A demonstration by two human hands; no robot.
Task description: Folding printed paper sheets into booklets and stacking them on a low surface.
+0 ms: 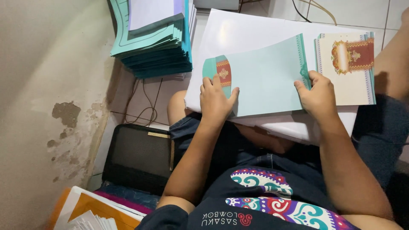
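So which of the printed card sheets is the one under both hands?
The teal sheet on the white board, held by the left hand and right hand. The cream stack lies to its right; the teal pile sits on the floor.

Two hands, one teal sheet, one teal stack.
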